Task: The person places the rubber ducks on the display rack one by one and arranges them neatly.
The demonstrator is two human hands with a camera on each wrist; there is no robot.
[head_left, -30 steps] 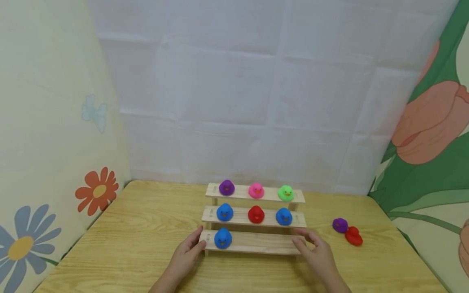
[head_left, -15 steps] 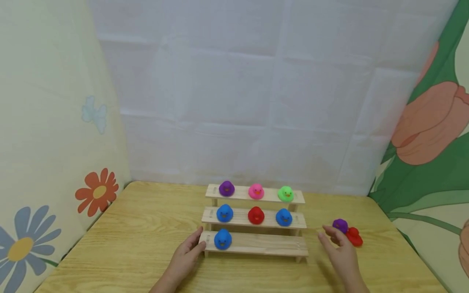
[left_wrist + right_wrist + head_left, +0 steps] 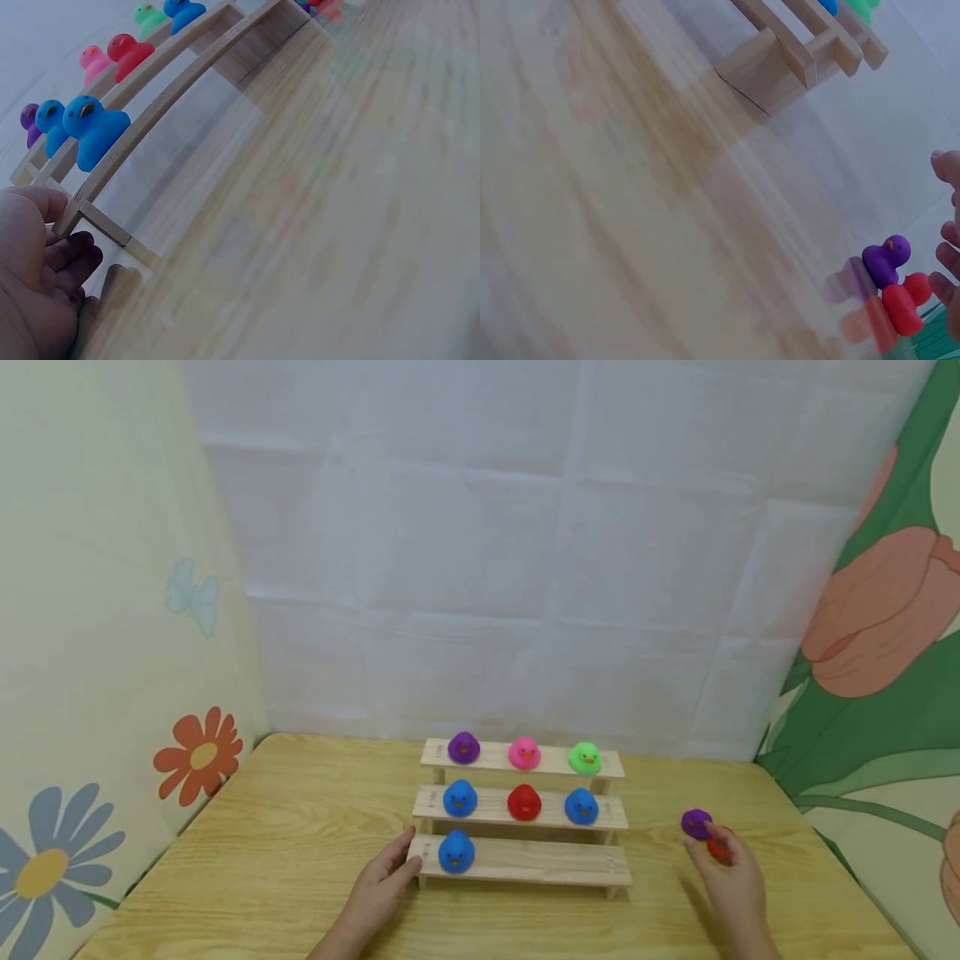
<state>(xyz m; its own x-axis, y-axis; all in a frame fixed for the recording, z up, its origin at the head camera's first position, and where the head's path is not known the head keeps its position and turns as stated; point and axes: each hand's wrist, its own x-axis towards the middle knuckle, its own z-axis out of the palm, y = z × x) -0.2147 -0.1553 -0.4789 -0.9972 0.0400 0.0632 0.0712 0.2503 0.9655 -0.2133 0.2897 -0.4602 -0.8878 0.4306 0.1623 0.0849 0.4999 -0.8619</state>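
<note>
A three-tier wooden stand [image 3: 555, 862] stands on the table with rubber ducks on it. My left hand [image 3: 378, 891] holds the left end of its lowest tier; in the left wrist view the thumb meets the tier's end and the other fingers curl below it. A blue duck [image 3: 456, 852] sits at that tier's left. My right hand [image 3: 733, 885] is over a loose red duck [image 3: 719, 848], partly covering it in the head view. Beside it lies a purple duck [image 3: 695, 824]. In the right wrist view the spread fingers are near the red duck, not wrapped round it.
The middle tier bears a blue duck [image 3: 460, 798], a red duck [image 3: 524, 802] and another blue duck [image 3: 581, 807]. On the top tier sit purple [image 3: 464, 748], pink [image 3: 524, 753] and green [image 3: 585, 758] ducks. A white cloth [image 3: 480, 568] hangs behind the table.
My right hand has let go of the stand's right end and moved right to the loose ducks. The left hand has stayed at the stand's left end.
</note>
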